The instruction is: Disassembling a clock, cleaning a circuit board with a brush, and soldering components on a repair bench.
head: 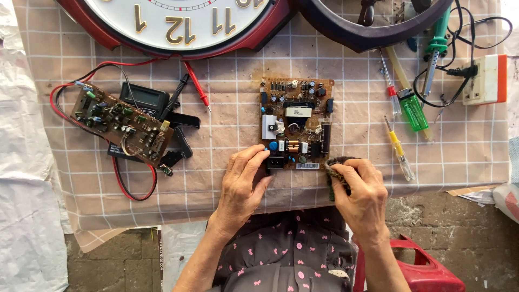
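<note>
A brown circuit board (297, 122) with several components lies flat on the checked cloth (232, 97) in the middle of the table. My left hand (241, 184) rests on its near left corner, fingers touching the black socket there. My right hand (361, 193) is closed around a small dark, greenish object (333, 168) at the board's near right corner; what the object is stays unclear.
A second circuit board (121, 125) with red and black leads lies left, over a black multimeter (144, 99). A wall clock (178, 24) sits at the far edge. Screwdrivers (399, 147), a green lighter (413, 110), a soldering iron (436, 48) and a power strip (486, 80) lie right.
</note>
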